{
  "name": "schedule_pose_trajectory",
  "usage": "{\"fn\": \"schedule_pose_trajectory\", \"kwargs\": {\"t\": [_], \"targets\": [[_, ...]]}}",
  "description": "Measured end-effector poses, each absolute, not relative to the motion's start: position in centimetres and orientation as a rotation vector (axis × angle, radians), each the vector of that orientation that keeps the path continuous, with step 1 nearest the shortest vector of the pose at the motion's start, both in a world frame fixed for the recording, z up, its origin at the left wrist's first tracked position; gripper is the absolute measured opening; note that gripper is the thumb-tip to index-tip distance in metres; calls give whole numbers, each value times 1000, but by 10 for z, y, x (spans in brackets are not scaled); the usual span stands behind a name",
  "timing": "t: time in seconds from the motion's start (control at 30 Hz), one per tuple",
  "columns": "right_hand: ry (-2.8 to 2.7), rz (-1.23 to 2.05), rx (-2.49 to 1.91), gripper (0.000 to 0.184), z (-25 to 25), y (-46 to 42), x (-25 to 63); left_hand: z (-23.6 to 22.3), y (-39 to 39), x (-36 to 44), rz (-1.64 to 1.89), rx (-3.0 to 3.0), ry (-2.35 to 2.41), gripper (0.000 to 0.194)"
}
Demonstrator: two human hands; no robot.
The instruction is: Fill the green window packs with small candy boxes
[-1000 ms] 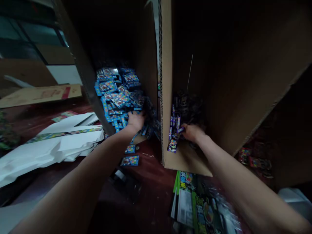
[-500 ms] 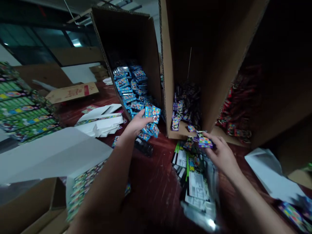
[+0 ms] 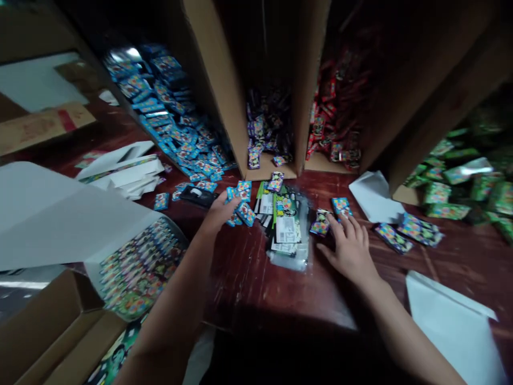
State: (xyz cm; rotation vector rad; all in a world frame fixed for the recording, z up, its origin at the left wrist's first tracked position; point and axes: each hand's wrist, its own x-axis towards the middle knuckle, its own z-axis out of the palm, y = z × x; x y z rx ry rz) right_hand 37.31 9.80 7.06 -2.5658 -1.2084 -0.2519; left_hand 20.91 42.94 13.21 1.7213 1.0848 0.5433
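My left hand (image 3: 216,216) is closed on several small blue packets (image 3: 245,213), low over the table. To the right, my right hand (image 3: 349,247) rests with its fingers spread and the thumb apart. Its fingertips touch a purple packet (image 3: 320,223) and lie against a blue packet (image 3: 340,204) on the table. Between the hands lies a stack of printed green-and-black bags (image 3: 287,227) in clear plastic, with one purple packet (image 3: 276,181) at its top edge. A dark, flat object (image 3: 197,195) lies beside my left hand, its kind unclear.
Open cartons hold blue packets (image 3: 176,117), purple packets (image 3: 258,128), red packets (image 3: 334,128) and green packets (image 3: 441,192). More blue-purple packets (image 3: 419,229) and white card (image 3: 377,198) lie right. Left are folded white cartons (image 3: 128,176) and an open brown box (image 3: 52,331).
My left hand has come down from the blue packets' carton with packets in it. My right hand has moved from the purple packets' carton to the table and spread its fingers. The view has turned right.
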Motion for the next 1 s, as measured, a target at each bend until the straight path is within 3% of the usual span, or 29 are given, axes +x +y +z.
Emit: {"fn": "schedule_pose_trajectory", "kwargs": {"t": [0.2,0.3,0.43,0.6,0.73,0.83,0.9,1.0], "targets": [[-1153,-107,-2535,99,74,98,394,146,397,200,586,2438,1200,62],[-1311,-25,-2523,95,89,117,409,140,355,207,620,2860,880,55],[-1432,32,-2481,88,109,122,410,116,312,240,429,2837,575,46],[-1669,116,-2396,85,97,74,382,88,328,296,269,2625,1145,87],[-1501,118,-2437,81,85,40,370,87,335,301,354,2662,1038,67],[-1303,46,-2385,72,103,33,364,103,319,277,564,2491,809,51],[-1223,28,-2271,68,115,44,358,110,311,259,470,2302,600,43],[-1258,-62,-2087,79,111,88,364,112,303,252,281,2184,535,30]]}}
